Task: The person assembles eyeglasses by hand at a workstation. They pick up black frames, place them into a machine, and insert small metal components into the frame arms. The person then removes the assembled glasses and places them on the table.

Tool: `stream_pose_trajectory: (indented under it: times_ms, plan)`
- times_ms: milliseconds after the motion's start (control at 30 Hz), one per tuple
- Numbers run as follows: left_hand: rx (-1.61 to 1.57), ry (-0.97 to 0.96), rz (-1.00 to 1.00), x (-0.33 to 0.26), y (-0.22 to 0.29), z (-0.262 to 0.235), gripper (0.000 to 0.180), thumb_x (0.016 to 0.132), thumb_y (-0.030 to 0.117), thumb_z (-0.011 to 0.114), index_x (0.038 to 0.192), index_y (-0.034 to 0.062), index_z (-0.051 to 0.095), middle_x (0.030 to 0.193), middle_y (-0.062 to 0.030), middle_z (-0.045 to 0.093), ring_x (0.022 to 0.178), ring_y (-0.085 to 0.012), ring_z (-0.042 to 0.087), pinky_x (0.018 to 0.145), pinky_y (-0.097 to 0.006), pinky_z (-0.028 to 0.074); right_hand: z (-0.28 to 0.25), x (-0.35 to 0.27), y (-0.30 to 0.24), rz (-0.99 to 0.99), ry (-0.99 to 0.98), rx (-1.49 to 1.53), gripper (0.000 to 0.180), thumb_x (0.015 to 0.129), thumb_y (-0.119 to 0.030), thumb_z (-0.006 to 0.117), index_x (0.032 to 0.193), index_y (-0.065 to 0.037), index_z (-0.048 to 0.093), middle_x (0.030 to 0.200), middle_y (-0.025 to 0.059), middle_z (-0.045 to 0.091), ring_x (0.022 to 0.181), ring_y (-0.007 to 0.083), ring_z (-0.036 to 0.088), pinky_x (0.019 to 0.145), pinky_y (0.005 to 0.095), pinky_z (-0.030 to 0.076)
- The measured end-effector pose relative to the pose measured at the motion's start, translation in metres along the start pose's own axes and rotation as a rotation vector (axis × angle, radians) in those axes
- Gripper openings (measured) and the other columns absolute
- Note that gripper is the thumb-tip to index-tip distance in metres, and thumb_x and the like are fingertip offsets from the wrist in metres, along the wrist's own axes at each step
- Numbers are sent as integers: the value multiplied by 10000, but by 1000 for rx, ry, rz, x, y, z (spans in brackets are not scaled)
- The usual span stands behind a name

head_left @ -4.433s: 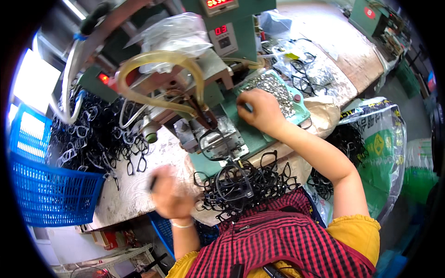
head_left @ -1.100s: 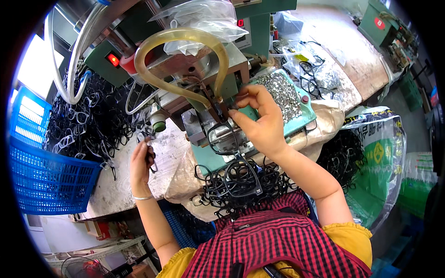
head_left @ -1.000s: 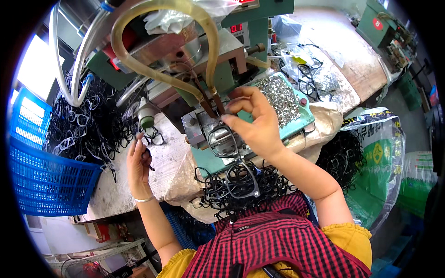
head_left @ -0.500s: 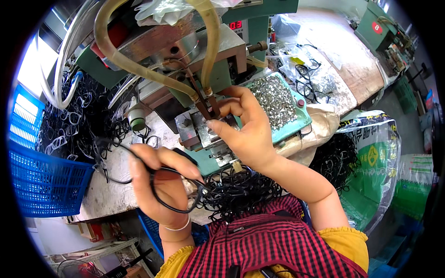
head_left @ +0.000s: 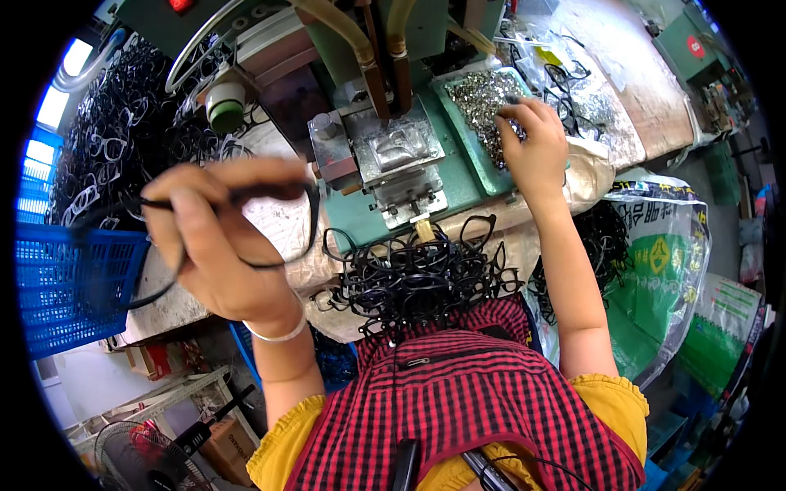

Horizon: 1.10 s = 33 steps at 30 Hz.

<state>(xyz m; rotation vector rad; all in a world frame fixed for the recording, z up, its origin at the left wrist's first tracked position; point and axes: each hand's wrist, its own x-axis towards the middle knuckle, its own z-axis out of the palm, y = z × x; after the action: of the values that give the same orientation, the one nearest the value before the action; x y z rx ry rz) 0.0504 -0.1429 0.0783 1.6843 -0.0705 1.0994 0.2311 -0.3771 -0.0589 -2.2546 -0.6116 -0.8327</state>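
Observation:
My left hand (head_left: 229,245) is closed around a black eyeglass frame (head_left: 315,219) and holds it up left of the machine; both are smeared by motion. My right hand (head_left: 536,155) is over a green tray (head_left: 467,146) heaped with small shiny metal parts (head_left: 481,96). Its thumb and fingers are curled together at the parts, and whatever they pinch is too small to make out. Between the hands sits the machine's metal fixture (head_left: 401,151), with two brown electrode arms (head_left: 388,82) standing over it.
Many black eyeglass frames (head_left: 417,274) are piled at the bench's front edge, against my checked apron (head_left: 483,401). More frames (head_left: 106,155) heap up at the left, behind a blue basket (head_left: 74,274). A green-and-white sack (head_left: 655,270) stands at the right.
My right hand has left the fixture and moved right to the metal parts. My left hand has swung left and up with the eyeglass frame. The view has shifted, showing more of the fixture.

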Motion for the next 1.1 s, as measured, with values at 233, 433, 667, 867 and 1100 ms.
stream_pose_trajectory:
  times_ms: [233, 433, 667, 867, 1100]
  plan:
    - [-101, 118, -273, -29, -14, -9, 275, 1078, 242, 279, 969, 37, 427, 786, -263, 664, 570, -204, 541, 564, -279, 474, -4, -9, 16, 662, 144, 898, 166, 959, -90, 597, 965, -9, 742, 878, 6, 700, 788, 79, 584, 730, 237, 468]
    - [-141, 45, -15, -12, 28, 27, 271, 1079, 255, 217, 977, 66, 381, 691, -212, 610, 537, -194, 487, 591, -274, 447, -14, 22, -60, 567, -73, 1085, 149, 890, -45, 698, 1021, -13, 761, 935, 28, 738, 826, 85, 640, 757, 241, 497]
    - [-50, 160, -16, -13, 0, 18, 264, 1097, 242, 283, 1004, 28, 407, 788, -249, 668, 608, -213, 600, 617, -267, 522, -7, 20, -122, 36, 44, 832, 451, 760, -20, 786, 1196, 24, 679, 881, 125, 718, 808, 250, 691, 745, 334, 534]
    - [169, 225, 171, 21, 3, 28, 293, 1097, 243, 300, 937, 17, 395, 791, -254, 671, 507, -173, 536, 528, -219, 466, -2, 17, -126, 77, 72, 915, 563, 806, -1, 748, 1336, 47, 564, 903, 148, 754, 906, 220, 707, 842, 317, 523]
    - [91, 225, 90, 25, 5, 22, 316, 1098, 274, 313, 951, 14, 413, 789, -252, 668, 524, -185, 532, 531, -239, 472, 0, 10, -134, 189, 18, 1112, 561, 885, 16, 694, 1402, 29, 479, 997, 109, 751, 1001, 134, 666, 918, 271, 490]
